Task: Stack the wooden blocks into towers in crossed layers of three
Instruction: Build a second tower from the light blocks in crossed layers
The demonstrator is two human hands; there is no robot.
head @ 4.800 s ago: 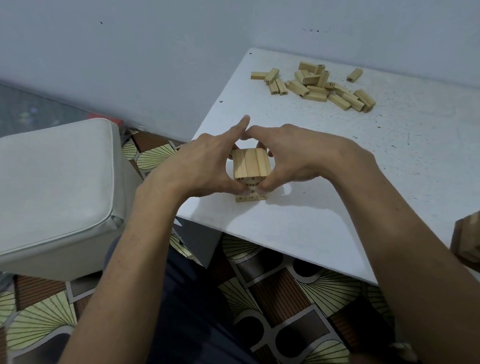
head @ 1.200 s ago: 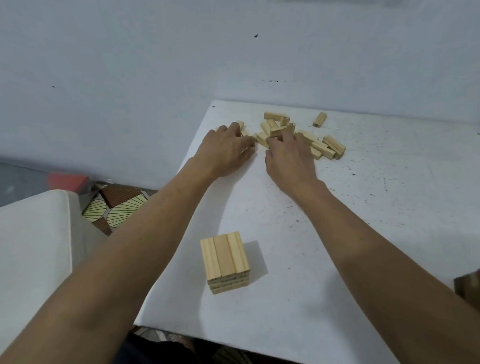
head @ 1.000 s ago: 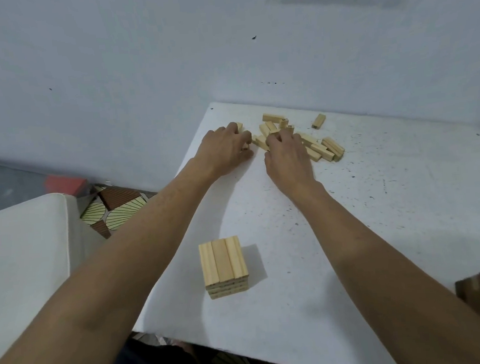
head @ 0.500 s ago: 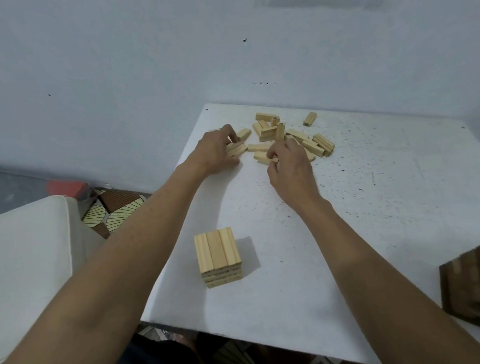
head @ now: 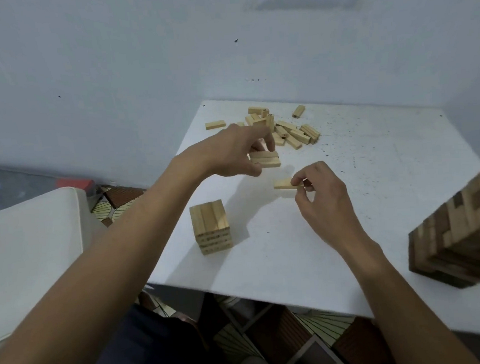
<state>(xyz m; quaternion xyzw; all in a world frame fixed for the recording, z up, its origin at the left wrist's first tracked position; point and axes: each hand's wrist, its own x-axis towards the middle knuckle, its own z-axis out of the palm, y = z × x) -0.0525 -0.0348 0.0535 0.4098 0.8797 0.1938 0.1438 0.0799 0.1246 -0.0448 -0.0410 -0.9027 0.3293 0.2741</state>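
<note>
Starting at the left, I am seeing a pale cushioned seat standing beside the bench. Near the bench's front-left edge the light tower is standing a few crossed layers high, with three blocks across its top, squared up and free of either hand. Just beyond it the left hand is curling its grip round a small bundle of blocks, thumb below and fingers above. I cannot tell whether the bundle is clear of the surface. Behind that hand the loose pile is lying scattered toward the far edge, with a stray block apart on its left. Further right, the right hand is pinching a single block by one end, low over the bench. At the far right a taller dark tower is standing, partly out of frame. I am judging the work partway. The dark tower looks built and the light one is only begun. Its next layer seems to be in hand, and the pile is waiting.
</note>
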